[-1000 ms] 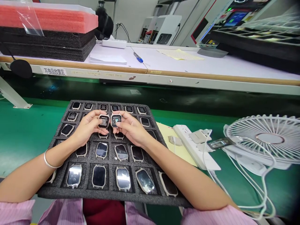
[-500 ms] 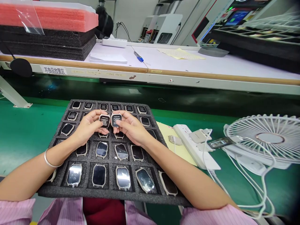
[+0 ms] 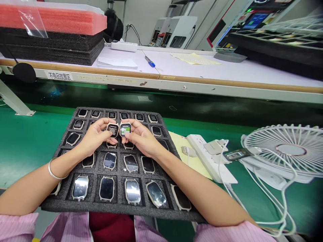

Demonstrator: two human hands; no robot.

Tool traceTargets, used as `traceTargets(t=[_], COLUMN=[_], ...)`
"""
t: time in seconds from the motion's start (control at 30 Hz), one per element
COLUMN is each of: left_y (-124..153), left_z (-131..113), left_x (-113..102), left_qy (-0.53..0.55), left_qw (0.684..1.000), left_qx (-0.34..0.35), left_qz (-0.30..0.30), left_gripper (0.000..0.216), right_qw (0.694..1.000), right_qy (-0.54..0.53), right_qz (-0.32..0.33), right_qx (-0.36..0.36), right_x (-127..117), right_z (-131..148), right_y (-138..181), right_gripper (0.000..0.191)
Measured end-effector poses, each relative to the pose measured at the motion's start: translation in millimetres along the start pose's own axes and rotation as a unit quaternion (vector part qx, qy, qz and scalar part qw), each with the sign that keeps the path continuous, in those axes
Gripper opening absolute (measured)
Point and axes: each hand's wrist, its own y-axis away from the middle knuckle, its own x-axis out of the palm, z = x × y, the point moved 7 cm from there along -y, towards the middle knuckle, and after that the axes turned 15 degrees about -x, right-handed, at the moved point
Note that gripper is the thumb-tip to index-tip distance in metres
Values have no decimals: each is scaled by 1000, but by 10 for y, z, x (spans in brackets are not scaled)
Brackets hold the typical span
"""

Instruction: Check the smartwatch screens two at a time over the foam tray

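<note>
Two smartwatch bodies without straps are held side by side above a dark foam tray (image 3: 94, 201). My left hand (image 3: 97, 136) is closed on the left smartwatch (image 3: 112, 129), whose black screen shows lines of white text. Fingers of my right hand (image 3: 141, 136) grip the right smartwatch (image 3: 125, 128); its screen is lit with green and white, and my thumb rests at its lower edge. More smartwatches (image 3: 106, 188) lie face up in the tray's compartments, some with text on their screens and others dark. My hands and forearms hide part of the tray's middle.
To the right are a white power strip (image 3: 199, 143) with plugs, a yellow sheet (image 3: 178, 141), loose white cables and a white fan (image 3: 290, 148). A raised shelf behind carries red and black foam stacks (image 3: 50, 43), a blue pen (image 3: 149, 61) and papers. Someone's dark-haired head (image 3: 113, 27) shows behind it.
The right smartwatch's screen has turned from white text on black to a green and white display. Both hands stay nearly in place, still holding the watches.
</note>
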Motion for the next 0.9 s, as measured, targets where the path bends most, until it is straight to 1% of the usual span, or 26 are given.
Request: traceTargets(t=[0.2, 0.27, 0.37, 0.5, 0.7, 0.9], left_y=[0, -3, -3, 11, 22, 41], left_z=[-12, -8, 1, 0, 1, -27], left_x=[14, 18, 18, 18, 25, 47], left_qy=[1, 2, 16, 38, 53, 47], left_qw=[1000, 1000, 1000, 999, 998, 998], left_qx=[5, -2, -17, -26, -33, -30], left_qz=[-6, -3, 3, 7, 10, 11], left_gripper=[41, 38, 29, 26, 31, 34], right_qw=[1000, 1000, 999, 997, 999, 999], right_qy=[-6, -6, -25, -53, -24, -5], right_qz=[1, -9, -30, -41, -34, -31], right_qx=[-10, -4, 24, 36, 30, 12], right_x=[-5, -20, -35, -28, -33, -46], right_z=[-20, -39, -77, -70, -61, -67], right_y=[-7, -8, -5, -3, 6, 0], right_gripper=[49, 45, 35, 35, 40, 38])
